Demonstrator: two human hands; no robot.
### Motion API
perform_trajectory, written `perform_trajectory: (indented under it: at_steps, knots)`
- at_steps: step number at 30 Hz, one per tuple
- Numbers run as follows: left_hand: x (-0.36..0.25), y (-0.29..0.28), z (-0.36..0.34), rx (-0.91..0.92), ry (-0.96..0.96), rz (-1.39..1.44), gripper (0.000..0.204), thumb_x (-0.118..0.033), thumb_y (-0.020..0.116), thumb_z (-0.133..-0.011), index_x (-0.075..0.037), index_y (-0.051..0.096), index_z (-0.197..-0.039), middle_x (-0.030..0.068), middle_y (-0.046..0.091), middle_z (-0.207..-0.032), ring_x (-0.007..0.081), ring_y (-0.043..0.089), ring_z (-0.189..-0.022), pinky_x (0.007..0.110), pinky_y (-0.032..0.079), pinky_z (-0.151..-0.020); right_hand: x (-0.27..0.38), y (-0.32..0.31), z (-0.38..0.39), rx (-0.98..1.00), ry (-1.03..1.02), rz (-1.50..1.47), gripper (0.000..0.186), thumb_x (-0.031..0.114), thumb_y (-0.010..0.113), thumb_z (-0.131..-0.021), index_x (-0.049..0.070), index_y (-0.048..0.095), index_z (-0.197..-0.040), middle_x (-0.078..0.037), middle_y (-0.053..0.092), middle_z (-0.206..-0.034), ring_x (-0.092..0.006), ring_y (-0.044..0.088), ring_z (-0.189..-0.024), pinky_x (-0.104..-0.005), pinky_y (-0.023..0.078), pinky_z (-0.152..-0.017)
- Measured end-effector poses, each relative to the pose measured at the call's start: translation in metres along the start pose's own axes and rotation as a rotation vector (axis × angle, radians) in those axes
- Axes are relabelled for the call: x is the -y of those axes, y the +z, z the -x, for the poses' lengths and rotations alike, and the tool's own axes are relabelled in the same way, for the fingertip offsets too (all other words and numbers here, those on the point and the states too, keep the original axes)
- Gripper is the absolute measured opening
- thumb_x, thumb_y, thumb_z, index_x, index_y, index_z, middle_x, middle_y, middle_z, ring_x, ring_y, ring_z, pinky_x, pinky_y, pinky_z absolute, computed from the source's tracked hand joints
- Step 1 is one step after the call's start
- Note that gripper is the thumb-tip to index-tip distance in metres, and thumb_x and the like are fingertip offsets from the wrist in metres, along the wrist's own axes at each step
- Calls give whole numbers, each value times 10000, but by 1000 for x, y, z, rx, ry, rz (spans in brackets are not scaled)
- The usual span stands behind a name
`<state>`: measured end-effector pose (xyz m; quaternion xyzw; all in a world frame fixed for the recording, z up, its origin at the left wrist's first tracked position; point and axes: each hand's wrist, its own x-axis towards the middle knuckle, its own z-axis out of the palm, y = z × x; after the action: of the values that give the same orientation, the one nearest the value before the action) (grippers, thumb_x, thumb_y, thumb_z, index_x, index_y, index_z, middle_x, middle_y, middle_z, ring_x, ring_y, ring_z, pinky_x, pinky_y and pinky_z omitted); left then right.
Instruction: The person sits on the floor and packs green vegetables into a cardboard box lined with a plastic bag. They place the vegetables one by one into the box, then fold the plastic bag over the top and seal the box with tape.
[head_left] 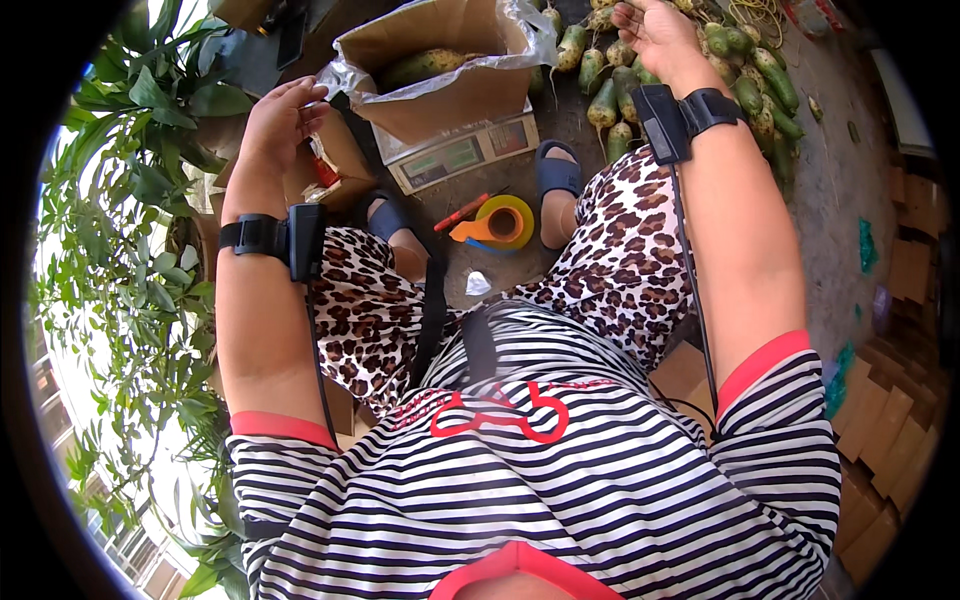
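Observation:
An open cardboard box (440, 115) lined with clear plastic (350, 90) stands on a scale (465, 155) in front of me. Inside it lies a green radish (425, 67) with a pale brownish end. My left hand (287, 118) is beside the box's left side, close to the plastic, fingers loosely bent and holding nothing I can see; whether a fingertip touches the plastic I cannot tell. Palm showing and fingers apart, my right hand (655, 38) hangs empty over a pile of green radishes (603, 103) to the right of the box.
Between my sandalled feet lie a yellow tape roll with an orange dispenser (498, 224) and a red pen-like tool (461, 212). Another cardboard box (338, 160) stands below my left hand. Leafy plants (150, 200) line the left, stacked cardboard (890, 400) the right.

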<state>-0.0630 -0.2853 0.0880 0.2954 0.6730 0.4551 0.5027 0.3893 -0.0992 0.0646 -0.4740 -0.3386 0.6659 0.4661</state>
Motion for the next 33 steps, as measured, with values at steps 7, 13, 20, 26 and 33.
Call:
perform_trajectory:
  at_steps: [7, 13, 20, 26, 33]
  knots:
    - [3, 6, -2, -35, 25, -91, 348, -236, 607, -989, -45, 581, -1279, 39, 695, -1052, 120, 657, -843, 265, 524, -756, 8, 3, -3, -71, -61, -99, 191, 201, 558, -947, 71, 651, -845, -37, 609, -644, -169, 576, -568, -301, 419, -496]
    - [-6, 24, 8, -37, 85, -121, 293, -221, 612, -978, -31, 639, -1200, 52, 708, -1017, 93, 654, -776, 222, 504, -683, 39, -28, -13, -63, -48, -368, 174, 187, 580, -948, 62, 645, -847, -45, 651, -705, -169, 591, -574, -283, 437, -503]
    - [-23, 50, 4, -46, 232, -161, 272, -232, 609, -993, -29, 658, -1167, 20, 696, -954, 62, 602, -754, 206, 469, -687, -69, -119, 37, -327, 114, -572, 144, 191, 556, -988, 94, 627, -1069, -56, 680, -892, -197, 654, -803, -357, 519, -700]
    - [-44, 100, 17, 110, 331, -35, 286, -158, 560, -1005, -77, 532, -732, -3, 521, -678, 87, 470, -622, 241, 395, -619, -211, -163, 111, -652, 395, -571, 131, 207, 576, -963, 149, 634, -1065, -19, 673, -867, -183, 653, -775, -350, 491, -678]
    - [-59, 141, 36, 373, 322, -258, 245, -71, 550, -925, -53, 463, -696, 38, 503, -644, 119, 450, -591, 266, 352, -547, -208, -137, 85, -590, 419, -397, 147, 164, 599, -938, 98, 620, -1068, -41, 657, -827, -183, 644, -689, -317, 474, -595]
